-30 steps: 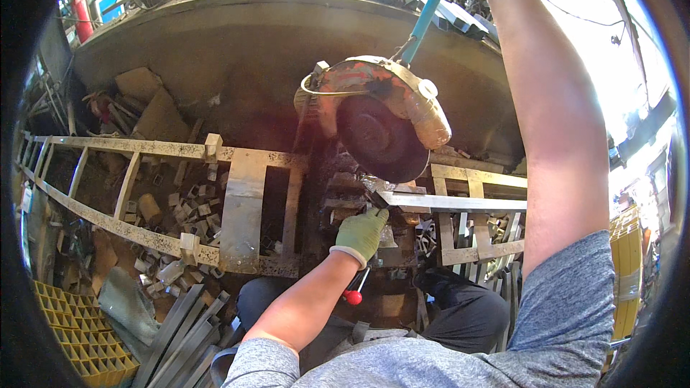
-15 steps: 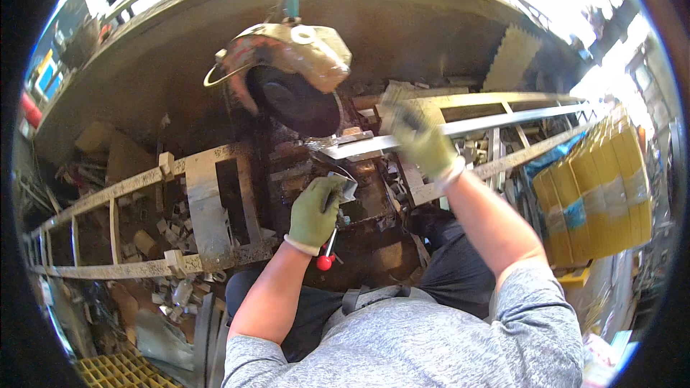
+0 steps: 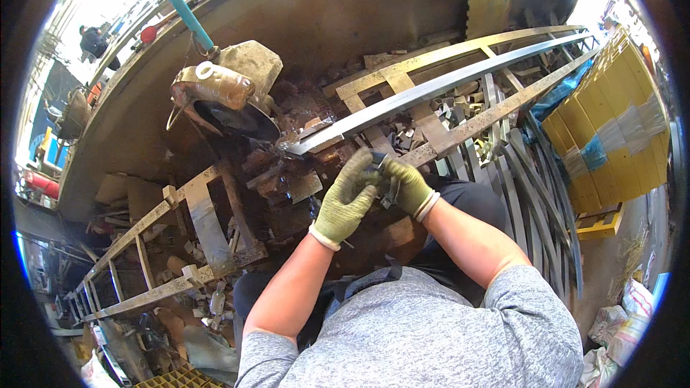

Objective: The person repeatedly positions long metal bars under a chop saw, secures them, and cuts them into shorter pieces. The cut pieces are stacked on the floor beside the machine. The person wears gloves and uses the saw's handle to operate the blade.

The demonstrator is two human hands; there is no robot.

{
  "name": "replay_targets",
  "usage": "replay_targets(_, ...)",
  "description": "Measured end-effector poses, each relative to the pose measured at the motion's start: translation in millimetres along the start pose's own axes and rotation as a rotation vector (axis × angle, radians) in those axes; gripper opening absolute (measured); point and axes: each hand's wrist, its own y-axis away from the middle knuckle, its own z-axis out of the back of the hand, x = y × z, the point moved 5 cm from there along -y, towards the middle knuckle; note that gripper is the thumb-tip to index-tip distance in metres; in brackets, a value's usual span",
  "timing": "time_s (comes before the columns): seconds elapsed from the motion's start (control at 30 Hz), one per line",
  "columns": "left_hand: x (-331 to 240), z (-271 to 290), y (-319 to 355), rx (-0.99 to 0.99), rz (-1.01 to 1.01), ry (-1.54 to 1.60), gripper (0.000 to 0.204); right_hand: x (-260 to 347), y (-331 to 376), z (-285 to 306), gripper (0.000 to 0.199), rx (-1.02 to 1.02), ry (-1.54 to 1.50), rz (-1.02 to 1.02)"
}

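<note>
My left hand (image 3: 346, 205) and my right hand (image 3: 408, 185), both in green gloves with pale cuffs, meet in front of my body. Their fingers close round a small dark-grey metal piece (image 3: 392, 190), mostly hidden between the gloves. Just beyond the hands lies a long silver metal bar (image 3: 431, 93), running up to the right on a ladder-like frame (image 3: 471, 145). Its near end reaches toward a cut-off saw (image 3: 215, 90) with a dark round disc. Neither hand touches the bar.
Another stretch of rail frame (image 3: 205, 208) extends to the left. Cut scraps (image 3: 449, 111) lie beneath the rails. To the right stand a wrapped yellow stack (image 3: 611, 129) and several long metal lengths (image 3: 532, 201). A teal pipe (image 3: 188, 18) rises from the saw. Far left, a person (image 3: 93, 42) stands.
My right hand has come back from over the bar to meet my left hand, which has moved slightly right and up. The view has turned, so the saw appears farther left.
</note>
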Motion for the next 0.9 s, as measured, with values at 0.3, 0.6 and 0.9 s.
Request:
replay_targets(0.3,-43.8,20.6,57.8,-0.122,-0.07,-1.474,0.045,19.9,-14.5,67.7,0.053,-0.528,0.333,0.311)
replay_targets(0.6,31.0,73.4,82.4,-0.15,0.845,-1.661,0.048,-165.1,6.9,14.5,0.081,0.013,1.33,-0.227)
replay_targets(0.9,81.5,139.4,125.4,-0.253,0.533,-1.506,0.03,-296.5,-77.9,57.6,0.065,-0.013,0.925,-0.289)
